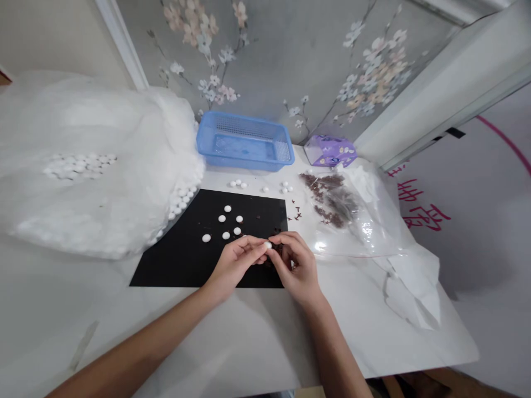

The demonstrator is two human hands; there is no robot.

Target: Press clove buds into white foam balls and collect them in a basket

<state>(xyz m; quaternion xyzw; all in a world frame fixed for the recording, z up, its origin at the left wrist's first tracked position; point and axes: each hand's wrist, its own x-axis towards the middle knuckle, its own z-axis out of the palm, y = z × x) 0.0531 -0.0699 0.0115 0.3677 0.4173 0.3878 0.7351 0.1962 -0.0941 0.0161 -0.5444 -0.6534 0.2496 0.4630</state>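
Over the right part of a black mat (174, 260), my left hand (238, 262) and my right hand (296, 265) meet fingertip to fingertip. Between them they pinch one small white ball (267, 245); both hands are closed on it. Several white balls (222, 219) lie on the mat to the left of my hands. Small dark brown pieces (277, 260) are heaped under and beside my right hand, partly hidden by it. Whether a brown piece is also between my fingers is too small to tell.
A large clear bag of white balls (103, 171) stands at the left. Behind the mat is a blue basket (244, 160). To the right lie a plastic bag with brown pieces (352, 221) and a purple packet (332, 151). More white balls (237, 183) sit behind the mat.
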